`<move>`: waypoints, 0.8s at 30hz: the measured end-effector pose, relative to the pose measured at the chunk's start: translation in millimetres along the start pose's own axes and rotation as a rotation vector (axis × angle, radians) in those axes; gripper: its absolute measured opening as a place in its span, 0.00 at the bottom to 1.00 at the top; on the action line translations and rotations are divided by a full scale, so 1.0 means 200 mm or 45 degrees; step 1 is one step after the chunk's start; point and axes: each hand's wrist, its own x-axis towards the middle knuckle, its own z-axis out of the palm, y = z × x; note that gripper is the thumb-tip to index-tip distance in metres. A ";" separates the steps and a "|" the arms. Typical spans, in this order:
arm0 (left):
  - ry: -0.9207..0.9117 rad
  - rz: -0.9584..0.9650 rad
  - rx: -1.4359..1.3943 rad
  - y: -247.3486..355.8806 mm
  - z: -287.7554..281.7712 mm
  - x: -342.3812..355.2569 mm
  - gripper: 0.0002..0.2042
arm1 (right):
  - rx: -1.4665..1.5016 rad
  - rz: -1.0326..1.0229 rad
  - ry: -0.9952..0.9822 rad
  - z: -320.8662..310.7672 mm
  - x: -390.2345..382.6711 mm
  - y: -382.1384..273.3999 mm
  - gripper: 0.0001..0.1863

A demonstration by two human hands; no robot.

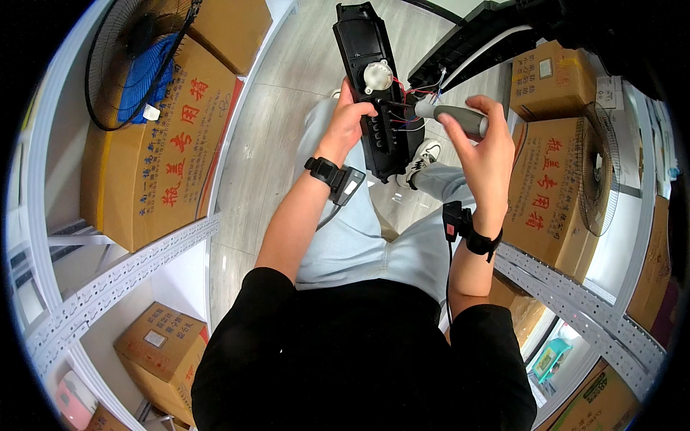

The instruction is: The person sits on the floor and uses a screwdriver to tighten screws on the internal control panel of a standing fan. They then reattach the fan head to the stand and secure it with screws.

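My left hand (345, 122) grips a long black plastic panel (359, 39), which carries a round pale disc (377, 75) and a row of small black buttons. My right hand (481, 151) has its fingers around a screwdriver (463, 121) with a fat grey handle, pointed leftward at the panel; whether its tip touches is unclear. Thin red, white and blue wires (424, 92) run from the panel toward a larger black housing (471, 39) with a white cable at the upper right.
Metal shelving (129, 280) flanks both sides, holding cardboard boxes (165, 172), round wire fan guards (596, 172), a blue item and a teal object (550, 359). Below are my legs and shoes on a grey tiled floor (280, 50).
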 end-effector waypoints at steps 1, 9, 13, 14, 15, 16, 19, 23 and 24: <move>0.002 0.002 -0.021 0.00 0.00 0.00 0.38 | 0.088 -0.073 -0.021 0.01 0.00 0.02 0.23; -0.007 0.011 0.004 -0.01 -0.02 0.01 0.36 | -0.143 0.496 -0.255 -0.03 0.03 -0.12 0.21; 0.025 0.002 -0.045 -0.01 -0.02 0.01 0.39 | 0.052 0.177 -0.064 0.01 0.00 -0.04 0.18; 0.029 0.003 -0.046 -0.01 -0.01 0.01 0.39 | 0.158 0.046 -0.043 0.01 -0.01 -0.02 0.18; 0.033 0.004 -0.046 0.00 0.01 0.01 0.39 | 0.263 -0.085 -0.022 0.02 -0.01 0.00 0.18; 0.035 0.012 -0.036 -0.01 -0.01 0.01 0.39 | 0.225 -0.137 -0.045 0.03 -0.01 0.00 0.18; 0.032 0.024 -0.009 -0.02 -0.03 0.01 0.39 | 0.090 -0.117 -0.125 0.02 -0.03 -0.03 0.17; 0.033 0.030 0.033 -0.01 -0.01 0.00 0.39 | 0.006 0.270 -0.145 0.01 0.01 -0.10 0.18; 0.040 0.037 0.048 0.00 0.00 0.00 0.39 | 0.085 0.198 -0.113 0.00 0.01 -0.09 0.19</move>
